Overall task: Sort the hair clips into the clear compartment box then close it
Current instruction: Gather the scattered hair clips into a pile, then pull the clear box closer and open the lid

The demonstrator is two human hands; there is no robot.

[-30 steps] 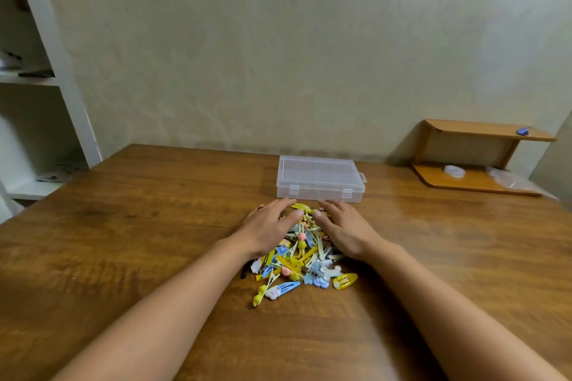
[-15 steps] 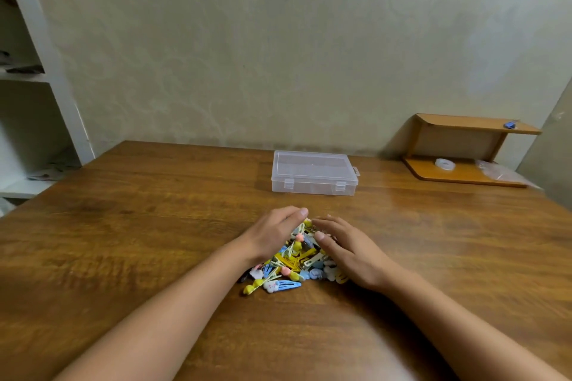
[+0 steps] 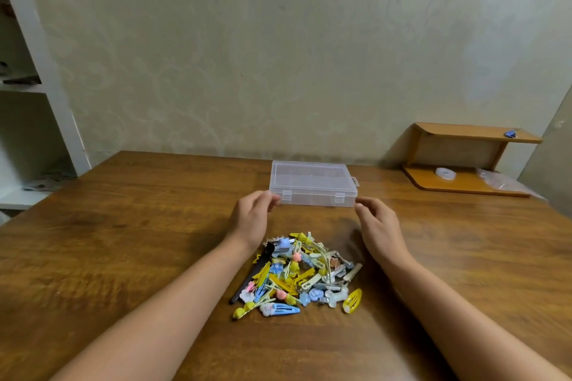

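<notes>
The box (image 3: 313, 184) sat shut on the table (image 3: 123, 241), near the far edge by the wall, its two front latches facing the person. Nearer the person lay the clips (image 3: 298, 275) in one loose heap: yellow, blue, pink and white ones tangled together, with a long black clip along the left side and a yellow snap clip at the right edge.

The left hand (image 3: 252, 218) hovered just before the box's near left corner, fingers loosely curled and holding nothing; its fingertips (image 3: 274, 199) were right at the corner, though contact could not be told. The right hand (image 3: 379, 226) was at the near right corner, fingers relaxed and slightly spread, also empty, its fingertips (image 3: 360, 202) just beside the box wall. Both forearms reached in from the bottom, passing either side of the heap without touching it.

A small wooden shelf (image 3: 464, 161) stood at the table's far right with a white ring on its lower board, and a white shelving unit (image 3: 46, 86) stood at left.
</notes>
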